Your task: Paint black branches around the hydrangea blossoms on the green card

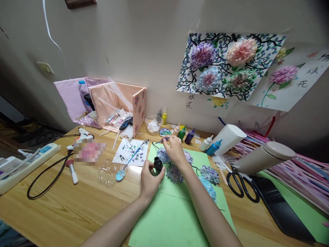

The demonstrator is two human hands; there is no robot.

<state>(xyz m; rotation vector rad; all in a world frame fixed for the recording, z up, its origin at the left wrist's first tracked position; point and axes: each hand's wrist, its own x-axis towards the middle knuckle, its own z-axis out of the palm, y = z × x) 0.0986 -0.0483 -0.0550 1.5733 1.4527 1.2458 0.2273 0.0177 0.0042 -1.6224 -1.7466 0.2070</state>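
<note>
My left hand (151,178) is closed around a small black bottle (158,165) whose open mouth points up. A thin blue paintbrush (162,141) is pinched in my right hand (174,151), its tip near the upper left of the green paper (169,212). Purple-blue flower clusters (175,173) lie on that paper under and beside my right hand, partly hidden by it. Further right are another purple cluster (209,174) and a light blue cluster (207,189). Dark painted stems run between the flowers.
Left of the paper lie a paint-dabbed white sheet (131,151), a second brush (135,154) and a clear palette (106,173). Paint bottles (189,136) stand behind. Scissors (243,183), a grey-beige flask (267,156) and a black phone (280,206) are at right; a glue gun (84,134) is at left.
</note>
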